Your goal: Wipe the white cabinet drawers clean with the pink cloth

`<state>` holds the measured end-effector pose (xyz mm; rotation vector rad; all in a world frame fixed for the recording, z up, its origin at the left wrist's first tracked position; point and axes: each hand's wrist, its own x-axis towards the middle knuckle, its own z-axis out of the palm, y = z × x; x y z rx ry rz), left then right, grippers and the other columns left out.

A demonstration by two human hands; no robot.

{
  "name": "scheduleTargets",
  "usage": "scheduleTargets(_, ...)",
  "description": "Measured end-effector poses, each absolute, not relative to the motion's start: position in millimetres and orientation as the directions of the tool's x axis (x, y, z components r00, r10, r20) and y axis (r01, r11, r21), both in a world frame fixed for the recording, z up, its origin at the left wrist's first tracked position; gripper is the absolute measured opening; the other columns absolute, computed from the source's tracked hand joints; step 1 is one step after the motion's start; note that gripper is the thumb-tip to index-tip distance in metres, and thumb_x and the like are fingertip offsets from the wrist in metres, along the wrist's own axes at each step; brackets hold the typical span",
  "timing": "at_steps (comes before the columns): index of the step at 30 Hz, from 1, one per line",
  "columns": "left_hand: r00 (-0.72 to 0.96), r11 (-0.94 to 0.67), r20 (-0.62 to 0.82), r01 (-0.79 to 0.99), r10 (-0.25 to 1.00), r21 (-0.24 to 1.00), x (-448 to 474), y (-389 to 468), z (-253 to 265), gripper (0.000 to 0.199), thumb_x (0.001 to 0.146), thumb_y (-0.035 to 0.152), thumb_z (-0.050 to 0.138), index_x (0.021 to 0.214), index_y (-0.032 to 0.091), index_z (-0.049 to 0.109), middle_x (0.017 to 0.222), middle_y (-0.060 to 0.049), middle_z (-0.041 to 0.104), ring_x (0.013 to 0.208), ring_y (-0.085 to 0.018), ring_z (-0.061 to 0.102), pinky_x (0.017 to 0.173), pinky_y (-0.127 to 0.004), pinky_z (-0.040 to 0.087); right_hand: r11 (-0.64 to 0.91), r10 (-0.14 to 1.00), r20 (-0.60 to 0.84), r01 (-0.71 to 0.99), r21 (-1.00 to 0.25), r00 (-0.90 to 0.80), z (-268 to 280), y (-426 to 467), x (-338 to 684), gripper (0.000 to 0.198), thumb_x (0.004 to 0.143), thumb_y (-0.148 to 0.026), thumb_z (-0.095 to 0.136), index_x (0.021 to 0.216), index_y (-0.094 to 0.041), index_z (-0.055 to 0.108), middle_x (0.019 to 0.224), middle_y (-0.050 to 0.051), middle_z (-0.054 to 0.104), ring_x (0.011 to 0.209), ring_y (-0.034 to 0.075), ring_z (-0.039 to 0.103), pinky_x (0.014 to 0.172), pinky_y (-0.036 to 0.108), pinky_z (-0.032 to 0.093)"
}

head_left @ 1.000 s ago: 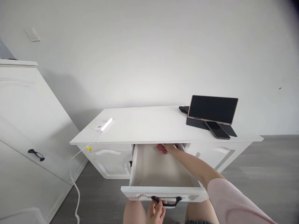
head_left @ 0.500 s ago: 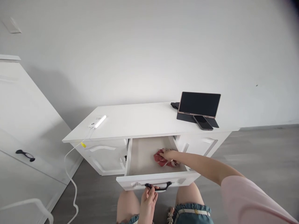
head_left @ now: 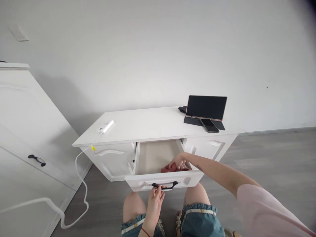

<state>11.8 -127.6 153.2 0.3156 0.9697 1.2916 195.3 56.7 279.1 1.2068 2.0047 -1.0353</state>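
White cabinet (head_left: 116, 161) first: its middle drawer (head_left: 153, 157) is pulled out toward the knees. Up on the worktop (head_left: 148, 126) sit a tablet (head_left: 206, 107) and phone (head_left: 209, 125), well clear. Red cloth (head_left: 169, 168) lies at the drawer's front right, right hand (head_left: 178, 161) fingers clamped on it; left hand (head_left: 156, 197) fingers curl round the black handle (head_left: 165, 186).

I take this for a room in a home, likely a bedroom or living space. I see a low white cabinet (head_left: 153, 126) with moulded door panels against a plain white wall (head_left: 158, 49), grey wood-look flooring (head_left: 271, 158), and a taller white wardrobe (head_left: 29, 131) with a black handle at the left. On the cabinet top stand a tablet (head_left: 206, 107) on a folding cover, a phone (head_left: 209, 125) and a white charging device (head_left: 106, 126) with its cable (head_left: 81, 184).
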Motion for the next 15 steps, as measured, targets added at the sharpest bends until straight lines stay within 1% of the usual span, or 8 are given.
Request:
scheduleTargets(2, -0.021, 0.310, -0.436, -0.673, 0.900, 0.672, 11, -129, 156, 0.029, 0.065, 0.037, 0.086, 0.083, 0.022, 0.069, 0.102, -0.009, 0.071, 0.105, -0.022, 0.066, 0.109, -0.043, 0.041, 0.308, 0.478, -0.724, 0.867, -0.393, -0.498, 300, 55, 200, 0.071, 0.066, -0.006, 0.057, 0.133, -0.030, 0.059, 0.094, 0.001, 0.071, 0.076, 0.021, 0.067, 0.074, 0.038, 0.055)
scheduleTargets(4, -0.013, 0.311, -0.440, -0.688, 0.898, 0.656, 11, -130, 160, 0.027, 0.067, 0.036, 0.085, 0.083, 0.021, 0.069, 0.104, -0.010, 0.071, 0.109, -0.024, 0.064, 0.112, -0.045, 0.038, 0.365, 0.544, -0.580, 0.793, -0.488, -0.606, 325, 43, 209, 0.063, 0.066, -0.005, 0.054, 0.124, -0.028, 0.066, 0.111, 0.002, 0.069, 0.098, 0.023, 0.065, 0.089, 0.036, 0.052)
scheduleTargets(6, -0.008, 0.309, -0.437, -0.695, 0.900, 0.649, 11, -132, 163, 0.023, 0.069, 0.033, 0.084, 0.082, 0.021, 0.069, 0.106, -0.011, 0.071, 0.109, -0.025, 0.064, 0.114, -0.046, 0.036, 0.470, 0.628, -0.273, 0.635, -0.614, -0.729, 349, 22, 223, 0.054, 0.066, -0.004, 0.052, 0.112, -0.025, 0.072, 0.121, 0.004, 0.065, 0.116, 0.025, 0.058, 0.101, 0.037, 0.045)
scheduleTargets(7, -0.007, 0.303, -0.430, -0.699, 0.903, 0.648, 11, -132, 164, 0.021, 0.069, 0.031, 0.083, 0.081, 0.021, 0.069, 0.106, -0.011, 0.071, 0.108, -0.024, 0.064, 0.114, -0.046, 0.035, 0.494, 0.677, -0.122, 0.571, -0.656, -0.726, 360, 9, 231, 0.052, 0.069, -0.006, 0.051, 0.114, -0.026, 0.071, 0.128, 0.004, 0.062, 0.125, 0.026, 0.052, 0.107, 0.040, 0.041)
scheduleTargets(9, -0.007, 0.288, -0.414, -0.708, 0.910, 0.645, 10, -133, 164, 0.016, 0.071, 0.027, 0.081, 0.079, 0.022, 0.068, 0.103, -0.010, 0.071, 0.101, -0.023, 0.066, 0.114, -0.047, 0.035, 0.475, 0.784, 0.081, 0.511, -0.716, -0.615, 375, -22, 249, 0.044, 0.082, -0.017, 0.049, 0.119, -0.028, 0.068, 0.134, 0.005, 0.058, 0.133, 0.027, 0.046, 0.111, 0.045, 0.037)
scheduleTargets(11, -0.014, 0.272, -0.406, -0.722, 0.914, 0.636, 10, -132, 162, 0.015, 0.071, 0.026, 0.080, 0.075, 0.022, 0.066, 0.098, -0.007, 0.072, 0.092, -0.021, 0.067, 0.113, -0.047, 0.036, 0.423, 0.862, 0.189, 0.462, -0.779, -0.470, 376, -52, 262, 0.036, 0.088, -0.029, 0.052, 0.121, -0.027, 0.066, 0.132, 0.007, 0.059, 0.129, 0.028, 0.049, 0.107, 0.046, 0.041)
scheduleTargets(13, -0.024, 0.254, -0.400, -0.738, 0.916, 0.625, 11, -131, 157, 0.018, 0.069, 0.025, 0.081, 0.073, 0.022, 0.064, 0.091, -0.005, 0.072, 0.087, -0.019, 0.067, 0.111, -0.048, 0.037, 0.418, 0.897, 0.311, 0.378, -0.826, -0.313, 360, -80, 266, 0.033, 0.088, -0.035, 0.057, 0.119, -0.026, 0.065, 0.122, 0.009, 0.062, 0.119, 0.026, 0.056, 0.103, 0.044, 0.046)
scheduleTargets(15, -0.032, 0.239, -0.397, -0.754, 0.917, 0.612, 12, -131, 153, 0.023, 0.067, 0.027, 0.084, 0.071, 0.021, 0.062, 0.085, -0.002, 0.072, 0.084, -0.017, 0.066, 0.108, -0.047, 0.039, 0.462, 0.886, 0.443, 0.320, -0.827, -0.137, 333, -104, 260, 0.029, 0.089, -0.036, 0.059, 0.115, -0.025, 0.065, 0.117, 0.009, 0.063, 0.116, 0.025, 0.057, 0.102, 0.041, 0.047)
